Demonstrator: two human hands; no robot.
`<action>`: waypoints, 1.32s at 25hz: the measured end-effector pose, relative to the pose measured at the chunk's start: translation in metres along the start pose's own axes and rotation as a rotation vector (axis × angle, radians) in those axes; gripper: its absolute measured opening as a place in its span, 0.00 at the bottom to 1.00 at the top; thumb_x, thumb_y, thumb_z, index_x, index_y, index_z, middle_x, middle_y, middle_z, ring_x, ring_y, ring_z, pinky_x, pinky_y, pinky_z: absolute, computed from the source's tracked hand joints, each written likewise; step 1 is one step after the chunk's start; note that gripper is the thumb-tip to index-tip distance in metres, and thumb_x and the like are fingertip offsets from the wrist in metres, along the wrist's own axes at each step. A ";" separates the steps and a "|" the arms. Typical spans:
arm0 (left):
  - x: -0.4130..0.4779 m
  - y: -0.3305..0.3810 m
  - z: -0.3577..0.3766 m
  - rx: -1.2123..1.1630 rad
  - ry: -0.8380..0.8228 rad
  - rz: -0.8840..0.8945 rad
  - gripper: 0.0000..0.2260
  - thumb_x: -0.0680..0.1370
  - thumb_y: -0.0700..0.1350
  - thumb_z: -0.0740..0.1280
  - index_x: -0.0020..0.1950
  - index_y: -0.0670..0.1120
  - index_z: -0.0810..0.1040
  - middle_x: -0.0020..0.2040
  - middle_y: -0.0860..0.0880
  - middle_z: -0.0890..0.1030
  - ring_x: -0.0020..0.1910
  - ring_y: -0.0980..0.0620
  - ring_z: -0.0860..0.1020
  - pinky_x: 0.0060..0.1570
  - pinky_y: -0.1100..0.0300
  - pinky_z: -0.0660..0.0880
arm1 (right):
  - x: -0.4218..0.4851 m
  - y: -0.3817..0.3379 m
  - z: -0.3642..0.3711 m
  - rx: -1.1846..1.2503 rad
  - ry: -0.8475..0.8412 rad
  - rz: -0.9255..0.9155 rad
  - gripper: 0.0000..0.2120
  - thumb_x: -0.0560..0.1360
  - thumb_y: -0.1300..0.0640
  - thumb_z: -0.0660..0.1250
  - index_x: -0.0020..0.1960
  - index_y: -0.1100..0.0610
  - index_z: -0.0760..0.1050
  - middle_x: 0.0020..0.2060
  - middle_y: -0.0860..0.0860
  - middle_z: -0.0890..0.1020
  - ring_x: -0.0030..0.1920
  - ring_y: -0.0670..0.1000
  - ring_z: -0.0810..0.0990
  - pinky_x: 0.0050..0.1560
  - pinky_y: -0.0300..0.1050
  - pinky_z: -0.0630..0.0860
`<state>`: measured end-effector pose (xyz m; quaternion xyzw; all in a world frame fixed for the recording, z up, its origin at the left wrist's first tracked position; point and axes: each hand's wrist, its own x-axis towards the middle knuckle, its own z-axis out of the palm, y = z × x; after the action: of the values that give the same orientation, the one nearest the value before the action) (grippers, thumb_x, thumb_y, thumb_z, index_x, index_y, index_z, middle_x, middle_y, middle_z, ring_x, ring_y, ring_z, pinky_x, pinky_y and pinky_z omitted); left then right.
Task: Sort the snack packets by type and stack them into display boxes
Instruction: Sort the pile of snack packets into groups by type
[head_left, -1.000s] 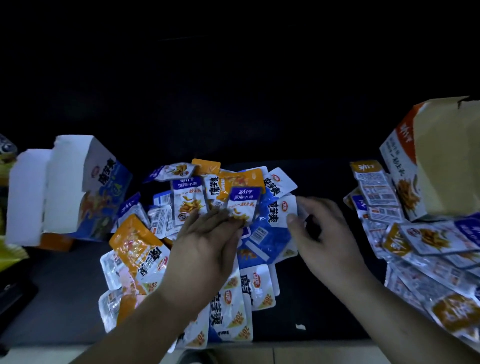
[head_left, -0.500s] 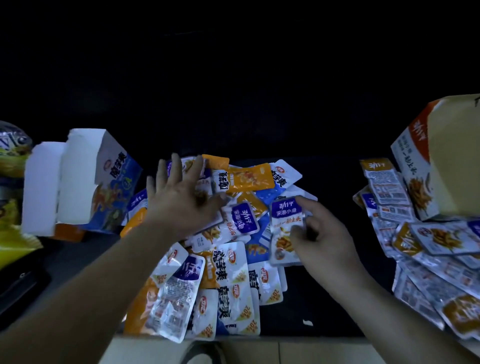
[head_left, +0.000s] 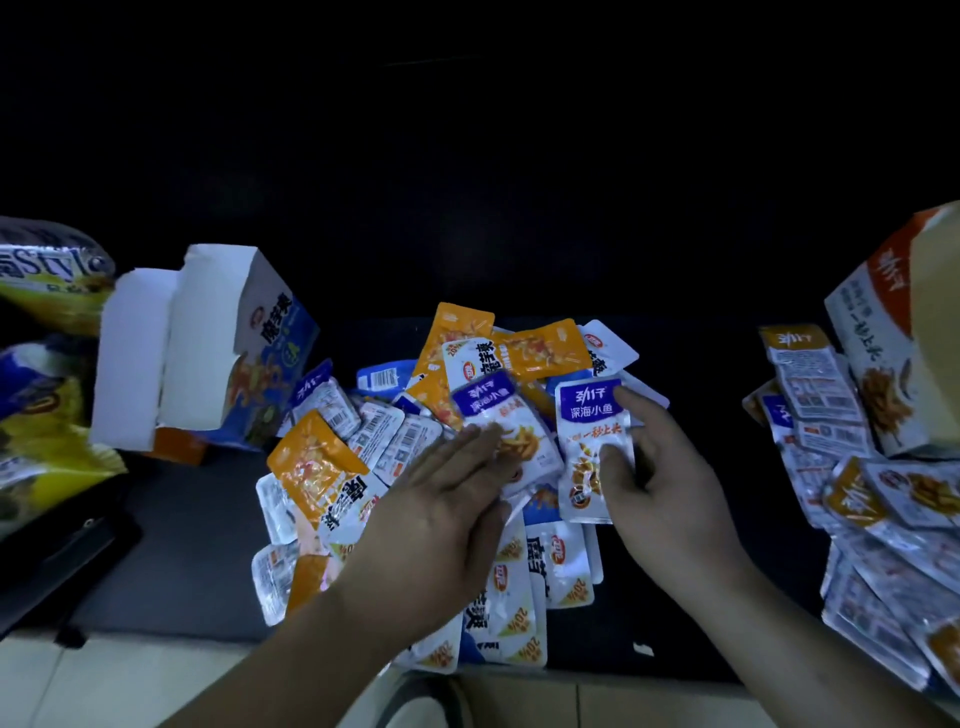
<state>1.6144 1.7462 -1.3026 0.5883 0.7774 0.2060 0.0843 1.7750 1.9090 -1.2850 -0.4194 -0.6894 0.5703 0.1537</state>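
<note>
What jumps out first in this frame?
The heap of mixed snack packets at centre, orange, blue and white all jumbled. The right hand pinches a purple-topped fish packet at the heap's right edge, while the left hand lies flat on the heap. An open blue display box stands at the left, and an orange-and-white display box at the right above a second pile of packets.
</note>
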 end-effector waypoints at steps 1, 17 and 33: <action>0.000 0.000 -0.001 -0.082 0.011 0.018 0.18 0.83 0.50 0.64 0.72 0.48 0.78 0.77 0.50 0.72 0.77 0.52 0.69 0.71 0.47 0.73 | -0.001 0.002 0.000 -0.043 -0.011 -0.014 0.24 0.83 0.56 0.63 0.71 0.32 0.64 0.53 0.37 0.82 0.51 0.35 0.81 0.41 0.31 0.79; 0.038 0.020 -0.024 -0.458 0.194 -0.506 0.25 0.79 0.40 0.73 0.75 0.49 0.72 0.43 0.54 0.80 0.43 0.56 0.79 0.40 0.70 0.75 | -0.009 -0.012 -0.015 -0.060 0.090 -0.079 0.28 0.84 0.58 0.60 0.75 0.31 0.61 0.51 0.33 0.82 0.47 0.40 0.82 0.39 0.32 0.79; 0.053 0.024 -0.039 -1.057 0.499 -0.774 0.06 0.80 0.41 0.72 0.55 0.48 0.85 0.47 0.40 0.86 0.43 0.42 0.84 0.44 0.47 0.82 | 0.001 -0.005 -0.003 0.170 0.128 0.197 0.11 0.80 0.61 0.69 0.56 0.45 0.81 0.43 0.40 0.86 0.42 0.38 0.85 0.37 0.31 0.77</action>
<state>1.6054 1.7928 -1.2511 0.0842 0.7227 0.6406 0.2454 1.7743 1.9120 -1.2803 -0.5061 -0.5830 0.6108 0.1756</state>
